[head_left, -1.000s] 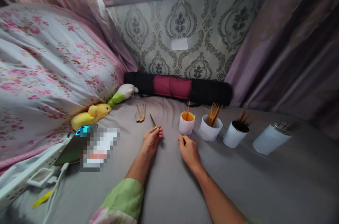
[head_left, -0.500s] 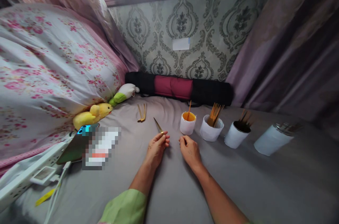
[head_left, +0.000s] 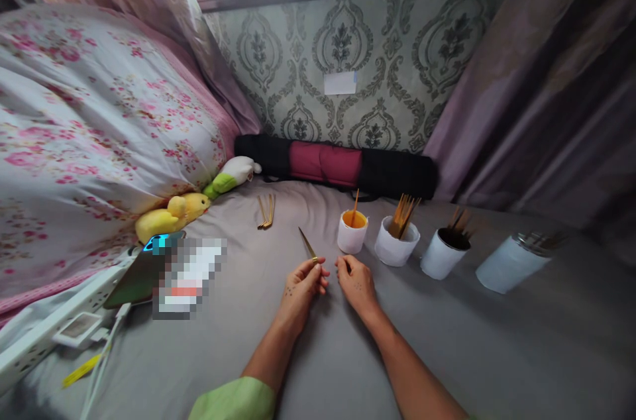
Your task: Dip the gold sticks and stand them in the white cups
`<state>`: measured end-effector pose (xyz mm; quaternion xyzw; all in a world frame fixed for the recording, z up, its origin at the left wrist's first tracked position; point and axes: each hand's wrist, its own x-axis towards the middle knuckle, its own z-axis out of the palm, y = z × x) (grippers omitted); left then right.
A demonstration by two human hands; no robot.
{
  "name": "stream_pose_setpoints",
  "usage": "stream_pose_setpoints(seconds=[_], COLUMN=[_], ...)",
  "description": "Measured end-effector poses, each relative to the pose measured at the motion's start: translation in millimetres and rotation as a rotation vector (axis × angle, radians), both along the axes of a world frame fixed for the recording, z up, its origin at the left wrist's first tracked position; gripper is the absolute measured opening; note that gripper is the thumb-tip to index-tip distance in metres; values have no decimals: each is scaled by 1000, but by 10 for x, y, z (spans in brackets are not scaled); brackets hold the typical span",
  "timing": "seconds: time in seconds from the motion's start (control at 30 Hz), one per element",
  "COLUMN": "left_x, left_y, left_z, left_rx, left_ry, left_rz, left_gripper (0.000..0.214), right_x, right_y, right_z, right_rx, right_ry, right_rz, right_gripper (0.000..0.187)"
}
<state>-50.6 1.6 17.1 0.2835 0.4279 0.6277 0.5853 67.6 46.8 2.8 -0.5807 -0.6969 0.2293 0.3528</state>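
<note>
My left hand (head_left: 301,287) pinches a slim gold-coloured metal stick (head_left: 308,244), its narrow dark end pointing up and away to the left. Close by on the right, my right hand (head_left: 356,282) is closed, thumb and fingertips together; whatever they may hold is too small to make out. Just beyond it stands a white cup (head_left: 352,241) with an orange inside and a single stick. Several thin gold-coloured metal sticks (head_left: 267,211), bent at their near ends, lie on the grey sheet (head_left: 328,360) past my left hand.
To the right stand a white cup (head_left: 395,253) of wooden sticks, a white can (head_left: 441,261) with dark sticks and a white container (head_left: 509,267) with metallic pieces. Leftward lie a phone (head_left: 142,277), a power strip (head_left: 40,334) and a yellow plush toy (head_left: 171,216). A black-and-maroon bag (head_left: 325,163) lies along the wall.
My left hand has moved right and slightly nearer to me, carrying the gold-coloured stick closer to my right hand. The right hand has hardly moved.
</note>
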Motion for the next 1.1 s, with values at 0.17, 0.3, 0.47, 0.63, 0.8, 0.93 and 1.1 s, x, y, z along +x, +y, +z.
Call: stream_pose_setpoints(seconds=[0.17,0.3,0.47,0.63,0.8,0.93,1.1], left_x=[28,50,76,94,112,116,126], left_y=[-50,-97,-130,-150,-193,-221,-252], left_z=[-41,-35,-18,-51,-36,-31,-30], left_rx=[-19,-21,-22,21,86,125,130], left_ry=[75,133,225,336,425,465,527], left_rz=[-57,-90,-84,-99,-121,-86,-81], left_gripper=[40,45,45,40,36,35,36], right_x=[11,18,35,31,24,40,75], right_y=[17,35,49,55,48,45,34], right_z=[-4,-4,-5,54,182,261,347], right_rx=[-20,-30,-70,-122,-146,-166,-203], right_ry=[31,72,157,262,302,343,373], right_rz=[29,56,98,166,233,232,248], right_gripper=[32,33,36,37,38,38,39])
